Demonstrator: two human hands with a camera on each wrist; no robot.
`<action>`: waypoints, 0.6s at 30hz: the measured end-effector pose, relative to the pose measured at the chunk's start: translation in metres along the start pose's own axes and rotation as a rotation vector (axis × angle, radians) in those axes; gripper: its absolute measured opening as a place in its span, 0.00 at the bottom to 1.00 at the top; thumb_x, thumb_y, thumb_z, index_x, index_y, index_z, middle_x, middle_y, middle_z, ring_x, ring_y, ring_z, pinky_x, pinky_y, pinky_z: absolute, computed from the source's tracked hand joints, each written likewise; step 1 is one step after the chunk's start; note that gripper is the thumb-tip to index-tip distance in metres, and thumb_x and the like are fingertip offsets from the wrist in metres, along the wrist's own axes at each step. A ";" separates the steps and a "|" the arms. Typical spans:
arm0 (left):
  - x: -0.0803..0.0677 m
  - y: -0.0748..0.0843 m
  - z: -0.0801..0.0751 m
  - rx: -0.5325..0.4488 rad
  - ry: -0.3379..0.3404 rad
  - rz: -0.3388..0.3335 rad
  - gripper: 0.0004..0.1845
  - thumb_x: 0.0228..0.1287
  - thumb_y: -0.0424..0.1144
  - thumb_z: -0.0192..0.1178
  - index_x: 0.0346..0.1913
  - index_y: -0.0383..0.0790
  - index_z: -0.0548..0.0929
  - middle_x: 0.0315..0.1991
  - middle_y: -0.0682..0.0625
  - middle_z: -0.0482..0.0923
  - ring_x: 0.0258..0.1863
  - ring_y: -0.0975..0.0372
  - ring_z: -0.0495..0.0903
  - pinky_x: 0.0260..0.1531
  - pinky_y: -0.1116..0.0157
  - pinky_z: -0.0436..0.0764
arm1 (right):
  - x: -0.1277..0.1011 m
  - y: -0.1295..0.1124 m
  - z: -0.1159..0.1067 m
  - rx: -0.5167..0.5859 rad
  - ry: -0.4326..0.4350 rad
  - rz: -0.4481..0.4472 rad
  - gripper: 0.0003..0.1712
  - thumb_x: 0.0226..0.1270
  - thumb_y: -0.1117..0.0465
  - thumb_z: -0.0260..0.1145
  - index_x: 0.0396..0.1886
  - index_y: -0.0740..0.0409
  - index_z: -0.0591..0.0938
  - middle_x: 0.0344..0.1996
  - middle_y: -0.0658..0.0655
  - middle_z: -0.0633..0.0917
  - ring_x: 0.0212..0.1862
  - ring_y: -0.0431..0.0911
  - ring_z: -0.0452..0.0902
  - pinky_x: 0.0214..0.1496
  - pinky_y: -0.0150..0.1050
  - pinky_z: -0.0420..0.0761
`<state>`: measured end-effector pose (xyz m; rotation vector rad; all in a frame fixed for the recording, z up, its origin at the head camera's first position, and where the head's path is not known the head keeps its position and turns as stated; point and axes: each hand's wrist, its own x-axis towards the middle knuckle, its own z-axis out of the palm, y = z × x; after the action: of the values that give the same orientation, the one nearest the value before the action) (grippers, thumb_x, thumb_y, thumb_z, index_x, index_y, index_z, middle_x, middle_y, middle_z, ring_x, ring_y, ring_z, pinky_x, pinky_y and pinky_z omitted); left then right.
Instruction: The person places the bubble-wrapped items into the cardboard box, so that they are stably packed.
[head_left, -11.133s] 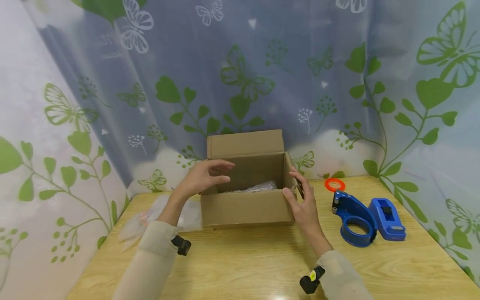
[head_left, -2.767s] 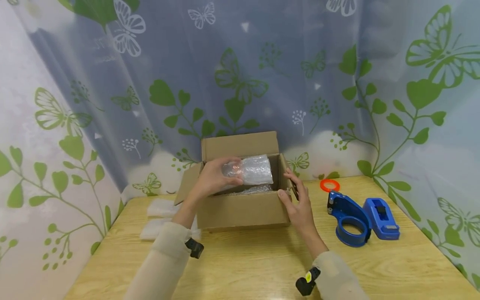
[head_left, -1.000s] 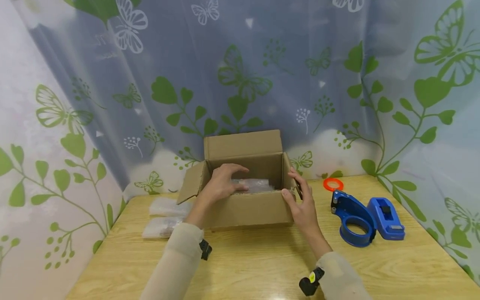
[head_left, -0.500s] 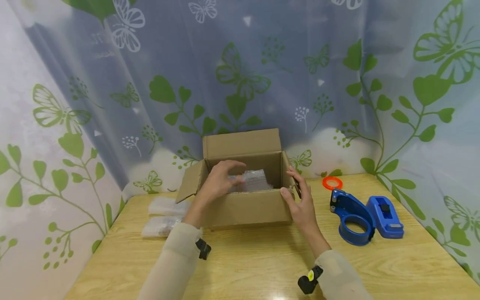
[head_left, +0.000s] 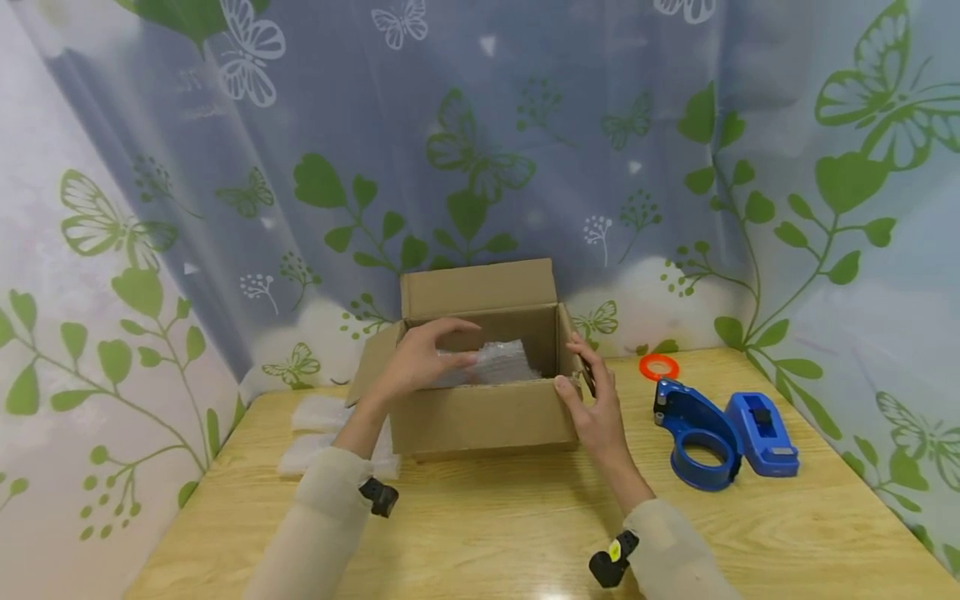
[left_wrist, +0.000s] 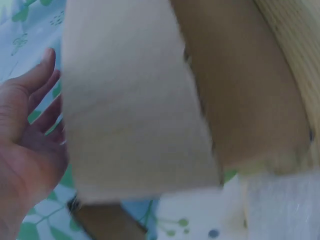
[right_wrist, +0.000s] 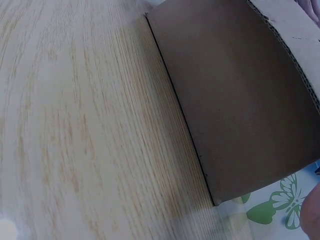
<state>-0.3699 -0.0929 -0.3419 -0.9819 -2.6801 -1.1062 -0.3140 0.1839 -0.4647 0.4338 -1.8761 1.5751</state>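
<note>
An open cardboard box (head_left: 480,412) stands on the wooden table (head_left: 495,525). A bubble-wrap packet (head_left: 502,360) lies inside it, on top of others. My left hand (head_left: 420,358) hovers over the box's left rim with its fingertips at the packet. In the left wrist view the left hand (left_wrist: 25,130) shows straight, spread fingers beside the box's left flap (left_wrist: 130,100), holding nothing. My right hand (head_left: 588,404) steadies the box's front right corner, thumb on the front wall and straight fingers along the folded right flap. The right wrist view shows only the box's wall (right_wrist: 240,100) and the table (right_wrist: 75,125).
Two more bubble-wrap packets (head_left: 318,412) (head_left: 300,454) lie on the table left of the box. A blue tape dispenser (head_left: 697,433), a smaller blue holder (head_left: 761,429) and an orange ring (head_left: 658,367) sit to the right. A butterfly-print curtain (head_left: 480,150) hangs close behind.
My left hand lowered a bubble-wrap packet into the box, let it go, and has since drawn back a little toward the left rim. The right hand stayed on the box's corner.
</note>
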 end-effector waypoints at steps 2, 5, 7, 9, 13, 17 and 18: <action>-0.006 0.000 -0.010 -0.034 -0.023 0.004 0.26 0.70 0.44 0.70 0.69 0.47 0.80 0.71 0.50 0.75 0.71 0.49 0.72 0.67 0.42 0.73 | -0.001 -0.001 0.000 -0.002 0.000 0.004 0.28 0.78 0.64 0.64 0.75 0.55 0.72 0.80 0.47 0.65 0.80 0.50 0.58 0.80 0.66 0.41; -0.017 -0.002 -0.027 -0.040 -0.043 -0.008 0.26 0.71 0.44 0.69 0.70 0.48 0.79 0.71 0.51 0.74 0.69 0.50 0.74 0.67 0.43 0.74 | -0.001 -0.003 0.000 -0.003 0.001 0.008 0.28 0.78 0.65 0.64 0.74 0.54 0.72 0.80 0.47 0.65 0.80 0.50 0.58 0.80 0.66 0.41; -0.026 -0.004 -0.038 -0.035 -0.050 -0.029 0.25 0.72 0.45 0.69 0.69 0.49 0.79 0.71 0.51 0.74 0.68 0.46 0.74 0.66 0.43 0.74 | 0.000 -0.003 0.000 -0.006 0.003 0.007 0.28 0.78 0.65 0.64 0.74 0.54 0.72 0.79 0.47 0.66 0.80 0.50 0.59 0.81 0.66 0.39; -0.034 -0.007 -0.047 -0.019 -0.053 -0.064 0.24 0.72 0.47 0.68 0.69 0.54 0.79 0.73 0.52 0.72 0.67 0.45 0.75 0.65 0.43 0.76 | 0.000 -0.002 -0.001 -0.008 0.003 0.003 0.28 0.78 0.65 0.64 0.74 0.54 0.72 0.79 0.48 0.66 0.80 0.49 0.59 0.81 0.65 0.36; -0.049 -0.017 -0.062 -0.029 -0.049 -0.121 0.25 0.72 0.50 0.67 0.69 0.56 0.79 0.76 0.49 0.68 0.69 0.41 0.74 0.64 0.42 0.76 | 0.001 -0.001 0.000 -0.011 0.006 0.005 0.28 0.77 0.64 0.64 0.74 0.53 0.73 0.79 0.47 0.66 0.79 0.49 0.60 0.81 0.65 0.38; -0.061 -0.029 -0.075 -0.062 -0.023 -0.117 0.27 0.72 0.49 0.68 0.71 0.51 0.79 0.76 0.48 0.69 0.71 0.44 0.72 0.67 0.44 0.74 | 0.000 0.000 0.001 -0.010 0.007 0.009 0.28 0.77 0.64 0.64 0.74 0.55 0.73 0.79 0.47 0.66 0.79 0.49 0.60 0.81 0.64 0.41; -0.064 -0.032 -0.078 -0.069 -0.017 -0.110 0.27 0.72 0.48 0.68 0.71 0.49 0.79 0.75 0.47 0.70 0.71 0.45 0.71 0.68 0.44 0.73 | 0.000 0.000 0.002 -0.009 0.007 0.009 0.28 0.77 0.64 0.64 0.74 0.55 0.73 0.79 0.47 0.66 0.79 0.49 0.60 0.81 0.64 0.41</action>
<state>-0.3503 -0.1951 -0.3229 -0.8674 -2.7563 -1.2241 -0.3140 0.1822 -0.4647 0.4158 -1.8821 1.5716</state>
